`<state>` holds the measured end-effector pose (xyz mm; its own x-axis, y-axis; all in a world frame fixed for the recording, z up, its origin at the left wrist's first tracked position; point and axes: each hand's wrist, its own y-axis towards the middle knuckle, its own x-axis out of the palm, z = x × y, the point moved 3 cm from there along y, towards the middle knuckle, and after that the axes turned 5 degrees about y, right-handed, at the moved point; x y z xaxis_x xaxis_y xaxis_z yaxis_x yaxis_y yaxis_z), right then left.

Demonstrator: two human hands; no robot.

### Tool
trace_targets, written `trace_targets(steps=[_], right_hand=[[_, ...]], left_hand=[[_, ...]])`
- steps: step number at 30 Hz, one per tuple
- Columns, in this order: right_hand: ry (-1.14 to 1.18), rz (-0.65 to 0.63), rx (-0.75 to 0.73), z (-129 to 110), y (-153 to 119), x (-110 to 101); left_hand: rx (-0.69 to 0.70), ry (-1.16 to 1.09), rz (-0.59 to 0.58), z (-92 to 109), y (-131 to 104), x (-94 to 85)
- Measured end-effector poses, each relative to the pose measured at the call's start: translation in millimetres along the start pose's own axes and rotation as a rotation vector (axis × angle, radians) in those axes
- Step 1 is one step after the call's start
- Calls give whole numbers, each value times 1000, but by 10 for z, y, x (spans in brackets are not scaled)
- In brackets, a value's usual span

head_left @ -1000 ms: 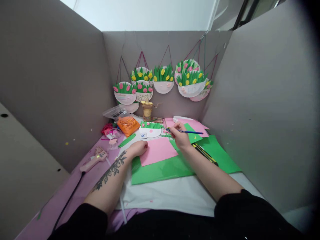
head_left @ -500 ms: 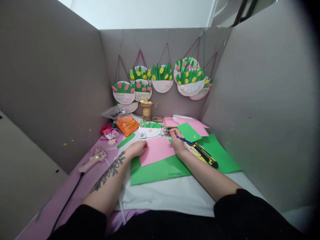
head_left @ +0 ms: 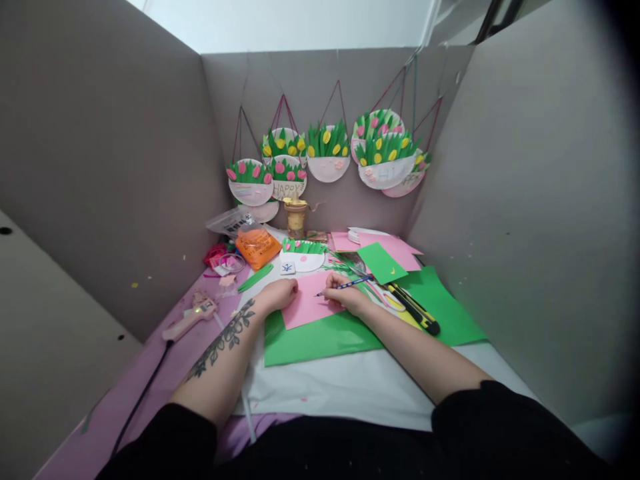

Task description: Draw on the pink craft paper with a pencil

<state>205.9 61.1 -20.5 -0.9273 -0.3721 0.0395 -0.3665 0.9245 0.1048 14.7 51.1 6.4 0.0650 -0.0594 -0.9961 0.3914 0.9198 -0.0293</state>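
Observation:
My right hand holds a blue pencil in a writing grip, its tip at the surface of a pink paper sheet. At the sheet's left edge rests my left hand, its fingers curled closed on the paper. Under the pink sheet lies a larger green sheet. Just behind, a half paper plate bears green paper grass and pink flowers. A small white tile with a blue character sits by it.
A black-and-yellow utility knife and smaller green paper lie to the right. On the left are a pink glue gun, an orange bag and green strips. Several plate flower baskets hang on the back panel.
My right hand has come down and left onto the pink sheet, swinging the pencil so its tip meets the paper. My left hand stays at the sheet's edge. The view has shifted slightly.

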Motion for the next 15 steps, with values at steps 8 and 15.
trace_targets(steps=[8, 15], right_hand=[[-169, 153, -164, -29, -40, -2], [-77, 155, -225, -230, 103, -221]], left_hand=[[-10, 11, -1, 21, -7, 0], [33, 4, 12, -21, 4, 8]])
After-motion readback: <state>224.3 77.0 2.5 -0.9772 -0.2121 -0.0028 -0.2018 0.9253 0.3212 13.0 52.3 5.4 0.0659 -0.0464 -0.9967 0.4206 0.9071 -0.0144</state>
